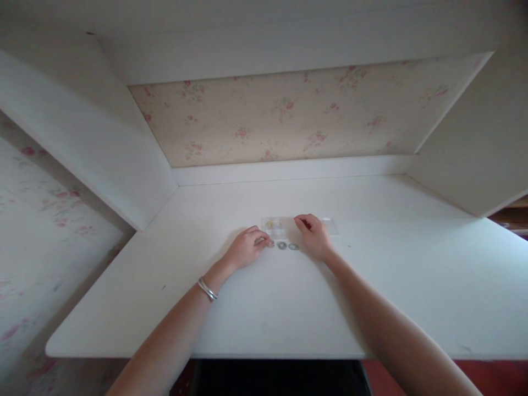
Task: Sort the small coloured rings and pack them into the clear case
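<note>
On the white desk lies a clear plastic case [277, 232], with a small yellowish piece [270, 224] in its left part. A clear flat section [331, 226], perhaps its lid, shows to the right. In front of the case lie two small round coin-like discs, a grey one [281, 246] and a greenish-grey one [293, 247]. My left hand [247, 247] is closed, its fingertips pinching at another small disc [271, 243] beside them. Over the case, my right hand [314, 235] is closed in a pinch; what its fingertips hold, if anything, is too small to make out.
The white desktop [268, 313] has a rounded left corner and a straight front edge. White side panels [449, 143] and an overhead board enclose it, with floral wallpaper [268, 121] at the back. A black seat [280, 379] shows below the front edge.
</note>
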Motion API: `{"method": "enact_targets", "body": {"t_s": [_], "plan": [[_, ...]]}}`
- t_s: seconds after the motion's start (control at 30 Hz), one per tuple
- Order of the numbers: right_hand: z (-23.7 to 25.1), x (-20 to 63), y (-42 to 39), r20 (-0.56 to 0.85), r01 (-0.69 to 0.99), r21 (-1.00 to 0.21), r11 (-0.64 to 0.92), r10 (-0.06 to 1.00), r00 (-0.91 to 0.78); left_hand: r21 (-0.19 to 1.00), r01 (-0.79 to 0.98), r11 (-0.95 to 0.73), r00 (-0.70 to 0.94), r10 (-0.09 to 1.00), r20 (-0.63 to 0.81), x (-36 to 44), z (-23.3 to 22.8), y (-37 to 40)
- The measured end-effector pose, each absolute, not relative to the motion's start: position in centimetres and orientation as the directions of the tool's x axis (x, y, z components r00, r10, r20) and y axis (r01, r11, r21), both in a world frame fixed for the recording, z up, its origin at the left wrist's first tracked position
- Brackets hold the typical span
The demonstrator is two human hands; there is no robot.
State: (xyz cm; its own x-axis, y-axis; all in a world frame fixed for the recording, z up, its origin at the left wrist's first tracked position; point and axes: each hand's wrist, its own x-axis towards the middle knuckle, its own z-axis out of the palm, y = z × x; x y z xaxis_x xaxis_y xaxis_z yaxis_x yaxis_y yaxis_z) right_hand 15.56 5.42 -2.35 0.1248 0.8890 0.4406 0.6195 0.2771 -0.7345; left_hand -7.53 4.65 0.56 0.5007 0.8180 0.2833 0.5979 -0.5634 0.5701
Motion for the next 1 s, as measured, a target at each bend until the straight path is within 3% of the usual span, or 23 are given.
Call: {"method": "enact_targets", "body": {"t_s": [0.27, 0.63, 0.77, 0.9, 1.0], "plan": [[-2.3, 14.9, 4.6, 0.414, 0.664, -0.693, 0.281, 0.909, 0.047, 0.519, 0.666, -0.536, 0.354, 0.839, 0.413, -6.3, 2.3, 6.7], [-2.2, 15.0, 3.9, 0.443, 0.689, -0.654, 0.312, 0.896, 0.015, 0.352, 0.794, -0.496, 0.413, 0.865, 0.285, -1.9, 1.6, 10.7], [-2.0, 15.0, 3.7, 0.458, 0.711, -0.627, 0.317, 0.889, 0.008, 0.372, 0.774, -0.513, 0.424, 0.855, 0.299, -2.9, 1.8, 10.1], [-1.2, 14.9, 3.1, 0.449, 0.769, -0.542, 0.339, 0.890, -0.076, 0.437, 0.724, -0.533, 0.396, 0.841, 0.369, -5.4, 1.9, 8.4], [-0.2, 14.2, 2.4, 0.457, 0.800, -0.376, 0.467, 0.844, -0.279, 0.486, 0.703, -0.519, 0.371, 0.851, 0.372, -7.3, 1.6, 7.1]]}}
